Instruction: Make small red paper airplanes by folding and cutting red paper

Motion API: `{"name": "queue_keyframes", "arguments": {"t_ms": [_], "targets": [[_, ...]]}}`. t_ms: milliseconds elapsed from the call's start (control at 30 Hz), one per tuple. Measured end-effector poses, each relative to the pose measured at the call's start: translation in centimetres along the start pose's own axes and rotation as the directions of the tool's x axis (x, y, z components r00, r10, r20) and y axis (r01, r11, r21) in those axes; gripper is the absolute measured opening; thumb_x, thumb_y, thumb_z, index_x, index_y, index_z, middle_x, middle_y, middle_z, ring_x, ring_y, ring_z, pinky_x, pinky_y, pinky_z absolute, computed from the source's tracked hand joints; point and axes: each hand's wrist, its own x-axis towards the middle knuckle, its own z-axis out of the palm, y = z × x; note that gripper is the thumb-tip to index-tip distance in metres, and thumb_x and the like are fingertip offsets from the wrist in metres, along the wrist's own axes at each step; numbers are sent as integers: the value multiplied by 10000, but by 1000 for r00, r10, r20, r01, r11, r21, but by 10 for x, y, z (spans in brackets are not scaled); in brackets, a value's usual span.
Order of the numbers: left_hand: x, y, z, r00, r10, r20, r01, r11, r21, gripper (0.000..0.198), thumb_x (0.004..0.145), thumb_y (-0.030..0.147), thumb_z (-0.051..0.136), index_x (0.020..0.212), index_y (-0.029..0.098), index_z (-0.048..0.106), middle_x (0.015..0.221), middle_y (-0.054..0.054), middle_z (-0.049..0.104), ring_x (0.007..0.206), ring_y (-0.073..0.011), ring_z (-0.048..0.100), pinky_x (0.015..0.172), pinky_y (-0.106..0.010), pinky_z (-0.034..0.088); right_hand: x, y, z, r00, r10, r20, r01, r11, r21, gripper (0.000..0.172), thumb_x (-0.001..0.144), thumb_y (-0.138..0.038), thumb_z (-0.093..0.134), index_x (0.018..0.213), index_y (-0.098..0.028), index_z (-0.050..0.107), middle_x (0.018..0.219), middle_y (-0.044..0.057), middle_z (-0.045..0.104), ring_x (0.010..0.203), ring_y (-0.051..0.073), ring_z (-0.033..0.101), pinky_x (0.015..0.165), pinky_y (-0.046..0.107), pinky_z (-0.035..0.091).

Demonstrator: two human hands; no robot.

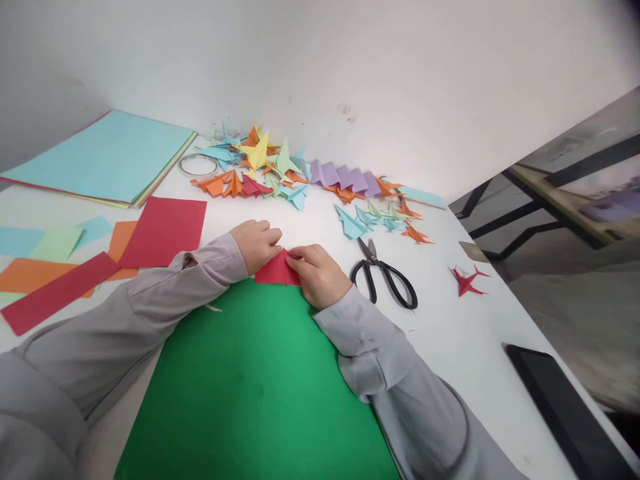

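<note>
A small piece of red paper (274, 272), partly folded, lies at the far edge of a green sheet (260, 373). My left hand (256, 244) is closed at its upper left side, the fingertips pressing on the paper. From the right, my right hand (320, 273) pinches the paper's upper right part between thumb and fingers. A raised crease shows between the two hands. Black-handled scissors (385, 273) lie to the right of my right hand with their blades slightly apart. Part of the red paper is hidden under my fingers.
Many folded paper figures (257, 157) are heaped along the wall. At the left are large coloured sheets (105, 157), a roll of tape (199, 165), a red sheet (165, 232) and loose strips (60, 293). A red folded figure (467, 281) and a black phone-like device (555, 400) lie rightward.
</note>
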Motion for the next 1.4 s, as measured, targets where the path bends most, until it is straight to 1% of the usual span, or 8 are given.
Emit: {"name": "queue_keyframes", "arguments": {"t_ms": [133, 267, 467, 700, 967, 1100, 1200, 1400], "targets": [[0, 0, 1, 1000, -2, -10, 2, 1000, 8, 273, 875, 245, 407, 777, 164, 648, 795, -67, 593, 682, -173, 467, 537, -301, 271, 0, -1, 0, 999, 17, 28, -16, 1000, -2, 251, 819, -58, 399, 876, -133, 632, 883, 129, 589, 804, 201, 495, 690, 350, 496], [0, -1, 0, 1000, 2, 15, -2, 1000, -13, 230, 858, 230, 434, 793, 163, 645, 802, -67, 590, 687, -172, 466, 543, -302, 271, -1, -1, 0, 999, 15, 41, -15, 1000, 0, 255, 826, -67, 391, 895, -124, 629, 889, 136, 588, 808, 203, 484, 694, 355, 491], [0, 0, -1, 1000, -10, 15, 11, 999, -50, 266, 877, 234, 394, 803, 159, 638, 814, -76, 591, 691, -169, 466, 553, -301, 271, 0, -2, -2, 996, 32, 89, -31, 999, -12, 268, 831, -76, 377, 898, -122, 632, 884, 139, 580, 806, 208, 467, 700, 362, 483], [0, 0, -1, 1000, -18, 26, 19, 999, -36, 252, 865, 234, 411, 789, 165, 641, 814, -74, 590, 695, -175, 473, 550, -309, 280, 2, -6, -6, 984, 70, 164, -66, 997, -29, 279, 781, -59, 401, 933, -121, 626, 911, 143, 561, 813, 225, 452, 710, 385, 471], [-3, -2, 2, 999, -49, -9, 48, 996, -70, 248, 839, 160, 399, 813, 134, 645, 805, -87, 591, 703, -174, 468, 624, -316, 356, 1, -7, -6, 987, 71, 146, -65, 997, -47, 267, 780, -66, 415, 928, -110, 633, 918, 144, 564, 810, 221, 452, 710, 369, 464], [-4, -2, 2, 999, -50, 3, 50, 995, -86, 243, 832, 191, 427, 933, 209, 647, 848, -69, 598, 694, -173, 466, 598, -313, 339, 2, -7, -6, 985, 81, 154, -77, 997, -32, 269, 792, -76, 406, 934, -100, 633, 915, 154, 569, 808, 224, 451, 704, 374, 460], [-3, 0, -1, 995, -81, 53, 85, 992, -88, 237, 828, 222, 444, 936, 253, 653, 884, -61, 592, 707, -175, 469, 579, -310, 310, 1, -7, -5, 983, 103, 152, -104, 995, -5, 274, 785, -83, 411, 938, -116, 637, 929, 150, 574, 820, 228, 465, 710, 390, 462], [-2, 1, -4, 978, -154, 140, 169, 980, -102, 282, 807, 212, 476, 1012, 319, 637, 935, -53, 581, 753, -192, 475, 576, -306, 270, -5, -2, -4, 978, 182, 100, -196, 969, 154, 324, 813, -82, 385, 975, -185, 645, 990, 113, 584, 873, 204, 512, 754, 383, 469]]}}
